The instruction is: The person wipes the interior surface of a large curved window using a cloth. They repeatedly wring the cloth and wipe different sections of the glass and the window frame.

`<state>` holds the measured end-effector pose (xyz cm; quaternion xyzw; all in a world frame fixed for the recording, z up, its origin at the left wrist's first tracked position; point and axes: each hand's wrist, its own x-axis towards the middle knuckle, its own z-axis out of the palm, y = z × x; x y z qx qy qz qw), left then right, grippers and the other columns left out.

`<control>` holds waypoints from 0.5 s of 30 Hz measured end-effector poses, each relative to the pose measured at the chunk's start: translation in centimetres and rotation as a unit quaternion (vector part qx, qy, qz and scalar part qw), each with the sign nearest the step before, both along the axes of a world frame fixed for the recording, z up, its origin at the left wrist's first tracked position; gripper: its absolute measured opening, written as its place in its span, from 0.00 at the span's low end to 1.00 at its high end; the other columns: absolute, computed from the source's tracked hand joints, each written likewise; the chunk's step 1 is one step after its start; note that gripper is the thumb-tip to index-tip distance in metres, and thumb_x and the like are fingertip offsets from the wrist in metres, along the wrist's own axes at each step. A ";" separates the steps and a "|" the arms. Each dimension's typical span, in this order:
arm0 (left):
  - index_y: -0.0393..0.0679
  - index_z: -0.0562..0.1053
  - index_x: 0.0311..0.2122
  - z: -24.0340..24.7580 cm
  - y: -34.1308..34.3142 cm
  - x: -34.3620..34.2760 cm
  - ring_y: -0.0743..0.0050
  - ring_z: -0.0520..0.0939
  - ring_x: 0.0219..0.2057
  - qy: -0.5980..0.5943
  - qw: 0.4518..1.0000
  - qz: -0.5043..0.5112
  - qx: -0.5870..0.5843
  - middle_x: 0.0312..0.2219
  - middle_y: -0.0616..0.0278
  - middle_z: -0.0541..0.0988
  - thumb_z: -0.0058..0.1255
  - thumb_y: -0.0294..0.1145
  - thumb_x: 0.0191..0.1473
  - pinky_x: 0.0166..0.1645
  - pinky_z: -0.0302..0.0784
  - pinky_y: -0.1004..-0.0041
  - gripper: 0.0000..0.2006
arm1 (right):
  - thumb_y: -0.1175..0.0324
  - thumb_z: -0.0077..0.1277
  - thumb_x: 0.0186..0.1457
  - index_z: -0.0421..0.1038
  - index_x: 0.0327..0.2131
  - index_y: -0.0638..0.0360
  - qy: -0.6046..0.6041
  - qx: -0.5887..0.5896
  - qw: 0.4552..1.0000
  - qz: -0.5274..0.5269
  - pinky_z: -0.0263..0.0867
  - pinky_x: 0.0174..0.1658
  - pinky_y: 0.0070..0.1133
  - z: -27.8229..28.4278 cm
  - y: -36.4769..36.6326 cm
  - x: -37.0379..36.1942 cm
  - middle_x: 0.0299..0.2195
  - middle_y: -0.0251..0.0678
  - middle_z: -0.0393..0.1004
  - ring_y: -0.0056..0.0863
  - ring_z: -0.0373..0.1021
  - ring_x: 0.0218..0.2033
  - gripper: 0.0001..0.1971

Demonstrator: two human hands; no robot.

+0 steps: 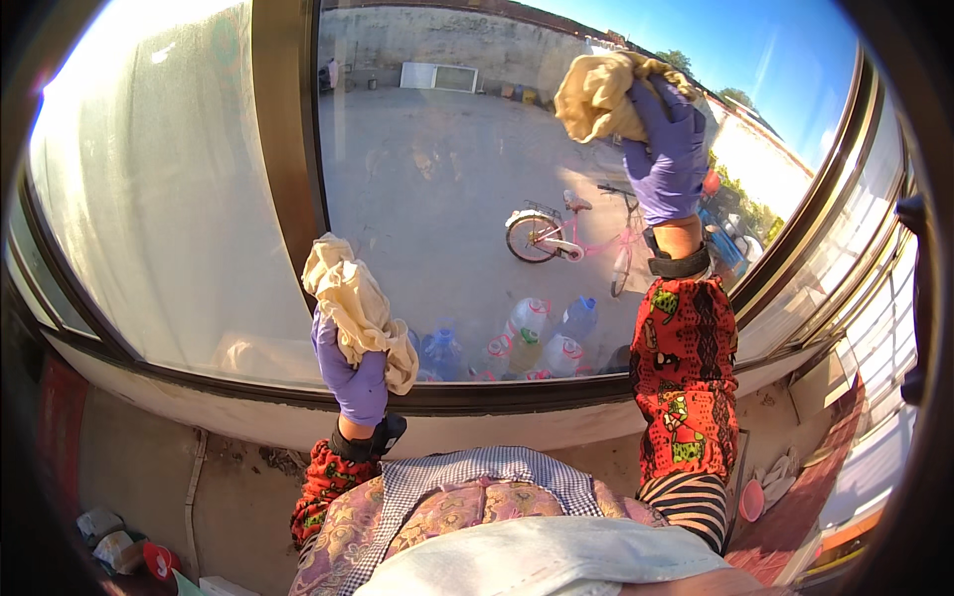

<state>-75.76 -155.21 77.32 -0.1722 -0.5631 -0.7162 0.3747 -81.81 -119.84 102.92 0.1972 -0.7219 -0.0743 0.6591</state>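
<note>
My right hand [668,159], in a purple glove, is raised over the upper right of the window pane [427,179]. Its fingers are closed on a bunched cream cloth [596,99], which looks pressed to the glass. Lower down, my left hand [350,382], gloved in the same purple, grips a second crumpled cream cloth [348,298] by the bottom left corner of that pane. This cloth overlaps the dark upright window frame [283,119]. Part of the fingers of each hand is hidden by cloth.
Through the glass show a pink bicycle [571,238], several large plastic bottles [527,323] and a grey wall [417,40]. A dark bottom rail [497,397] edges the pane. Behind me at lower right lies a pink bowl [751,501]; bags [114,546] sit at lower left.
</note>
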 end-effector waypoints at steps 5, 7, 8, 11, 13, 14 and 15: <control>0.43 0.59 0.64 2.0 -0.6 0.4 0.68 0.76 0.52 -0.019 0.932 -0.265 0.246 0.53 0.60 0.72 0.51 0.27 0.59 0.57 0.76 0.67 0.28 | 0.69 0.61 0.55 0.74 0.47 0.65 0.021 -0.320 0.946 0.044 0.68 0.51 0.31 -1.4 9.8 1.2 0.43 0.45 0.75 0.40 0.71 0.47 0.17; 0.40 0.62 0.61 2.2 -0.8 -0.7 0.70 0.76 0.51 -0.077 0.943 -0.231 0.225 0.52 0.59 0.73 0.49 0.29 0.62 0.56 0.76 0.69 0.23 | 0.69 0.60 0.56 0.72 0.49 0.66 -0.001 -0.293 0.954 0.061 0.67 0.53 0.31 -4.5 10.5 1.0 0.46 0.47 0.72 0.40 0.70 0.50 0.19; 0.38 0.65 0.57 2.0 -0.8 -1.2 0.72 0.76 0.49 -0.005 0.999 -0.047 0.005 0.50 0.59 0.74 0.47 0.28 0.63 0.55 0.75 0.71 0.18 | 0.68 0.60 0.56 0.71 0.51 0.66 0.003 -0.261 0.963 0.072 0.66 0.54 0.31 -6.0 10.7 0.8 0.47 0.47 0.71 0.41 0.69 0.51 0.20; 0.35 0.69 0.53 1.6 -0.8 -1.8 0.72 0.76 0.49 0.050 0.942 0.199 -0.264 0.48 0.59 0.75 0.48 0.30 0.63 0.53 0.74 0.71 0.15 | 0.69 0.59 0.55 0.66 0.57 0.65 -0.045 -0.244 0.965 0.081 0.61 0.59 0.31 -10.6 10.7 1.3 0.52 0.45 0.67 0.37 0.66 0.54 0.27; 0.35 0.69 0.52 2.7 -0.8 -2.0 0.70 0.76 0.49 0.114 0.924 0.251 -0.263 0.48 0.57 0.75 0.49 0.31 0.62 0.54 0.74 0.68 0.16 | 0.69 0.57 0.55 0.66 0.56 0.67 -0.066 -0.267 0.959 0.069 0.63 0.57 0.32 -13.4 11.3 2.0 0.53 0.45 0.68 0.38 0.68 0.53 0.26; 0.35 0.70 0.52 3.7 -0.8 -2.2 0.68 0.76 0.50 0.172 0.899 0.295 -0.273 0.48 0.56 0.75 0.49 0.32 0.62 0.54 0.74 0.66 0.16 | 0.70 0.56 0.55 0.67 0.55 0.67 -0.072 -0.320 0.939 0.104 0.63 0.57 0.33 -15.2 11.6 2.6 0.51 0.47 0.70 0.41 0.68 0.52 0.24; 0.36 0.70 0.52 5.2 -1.1 -2.4 0.64 0.74 0.52 0.167 0.934 0.235 -0.212 0.50 0.54 0.74 0.49 0.32 0.62 0.56 0.70 0.64 0.16 | 0.69 0.55 0.55 0.67 0.54 0.68 -0.094 -0.368 0.915 0.138 0.63 0.57 0.34 -17.4 11.9 4.0 0.51 0.48 0.70 0.43 0.68 0.52 0.24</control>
